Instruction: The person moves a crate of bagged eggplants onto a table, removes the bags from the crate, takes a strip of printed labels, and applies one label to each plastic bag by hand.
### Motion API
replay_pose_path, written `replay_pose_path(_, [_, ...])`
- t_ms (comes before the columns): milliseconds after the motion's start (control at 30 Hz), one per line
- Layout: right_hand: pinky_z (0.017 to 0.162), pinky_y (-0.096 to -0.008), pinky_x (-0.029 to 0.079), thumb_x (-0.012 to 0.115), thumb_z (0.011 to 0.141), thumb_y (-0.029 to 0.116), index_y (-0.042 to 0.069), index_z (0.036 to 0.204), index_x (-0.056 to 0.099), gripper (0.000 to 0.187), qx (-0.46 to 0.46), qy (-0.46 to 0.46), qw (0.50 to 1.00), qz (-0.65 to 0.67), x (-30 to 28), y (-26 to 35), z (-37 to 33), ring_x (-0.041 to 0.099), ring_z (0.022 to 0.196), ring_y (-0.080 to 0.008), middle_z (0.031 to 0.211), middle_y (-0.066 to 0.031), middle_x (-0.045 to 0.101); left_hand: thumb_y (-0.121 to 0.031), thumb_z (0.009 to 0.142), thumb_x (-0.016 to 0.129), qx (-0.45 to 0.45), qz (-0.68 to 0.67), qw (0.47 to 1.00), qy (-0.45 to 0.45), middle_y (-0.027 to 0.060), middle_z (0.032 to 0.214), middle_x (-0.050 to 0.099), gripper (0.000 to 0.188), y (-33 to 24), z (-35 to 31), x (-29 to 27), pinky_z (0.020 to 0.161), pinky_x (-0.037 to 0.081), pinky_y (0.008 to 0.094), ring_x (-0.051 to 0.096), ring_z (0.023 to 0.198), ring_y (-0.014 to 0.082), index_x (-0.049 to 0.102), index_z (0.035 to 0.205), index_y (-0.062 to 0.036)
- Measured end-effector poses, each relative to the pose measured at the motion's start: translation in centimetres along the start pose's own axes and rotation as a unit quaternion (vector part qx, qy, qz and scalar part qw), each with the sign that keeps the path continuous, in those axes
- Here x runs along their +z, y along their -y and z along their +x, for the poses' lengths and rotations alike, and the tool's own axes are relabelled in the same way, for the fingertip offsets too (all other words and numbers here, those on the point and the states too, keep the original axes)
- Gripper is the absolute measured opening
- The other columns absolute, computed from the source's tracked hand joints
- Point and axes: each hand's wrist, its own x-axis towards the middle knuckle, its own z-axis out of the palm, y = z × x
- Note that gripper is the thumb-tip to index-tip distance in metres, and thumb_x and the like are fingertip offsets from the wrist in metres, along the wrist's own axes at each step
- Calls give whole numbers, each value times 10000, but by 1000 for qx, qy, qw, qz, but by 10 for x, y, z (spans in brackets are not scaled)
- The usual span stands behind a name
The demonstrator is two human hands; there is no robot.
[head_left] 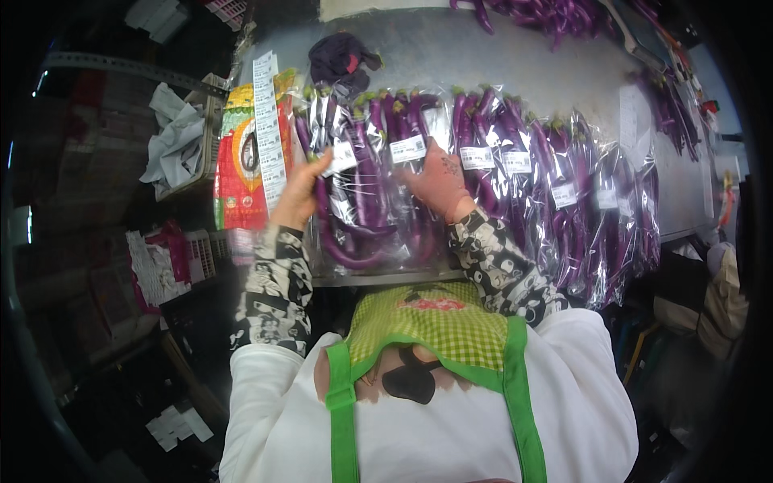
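Note:
Long purple eggplants in clear plastic bags lie side by side along the table's near edge. My bare left hand [301, 191] is at the leftmost eggplant bag [366, 205], its fingertips pinched at the edge of a white label [342, 156]. My right hand [440, 183], in a pinkish-orange glove, rests on the neighbouring bag [415, 221]. Its thumb and forefinger are apart beside that bag's white label [408, 149]. The other fingers of both hands are partly hidden. A strip of white labels [269, 129] lies left of my left hand.
Under the label strip is a red, green and yellow printed bag [236, 161]. A dark cloth [341, 61] lies beyond the bags. Loose eggplants [555, 18] are heaped at the far side. More labelled bags [564, 201] extend rightward. A crate with white paper [179, 137] stands left.

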Motion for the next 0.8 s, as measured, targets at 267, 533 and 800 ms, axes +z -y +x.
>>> replay_pose_path(267, [1078,-488,338,769,765,351,-61,1453,254,953,-103,-40,983,149,19,-13,-4,401,1235,-487,1313,-355,420,-165,891,710,52,-5,999,5,121,1121,667,437,30,13,-12,858,554,293,662,990,188,554,1237,50])
replay_pose_path(533, [810,-270,518,747,792,-7,-59,1442,198,852,40,34,822,566,9,9,-13,620,928,-154,1056,-90,619,-132,936,606,-17,-135,985,103,195,1115,677,374,23,-8,22,865,594,358,698,979,249,558,1233,89])
replay_pose_path(800, [875,-285,471,678,901,140,19,1442,370,634,-52,-75,877,472,-21,85,-63,581,991,-152,1167,-91,593,-126,741,801,172,-127,969,126,101,971,682,475,-7,-70,16,776,518,251,656,855,144,583,1120,60])
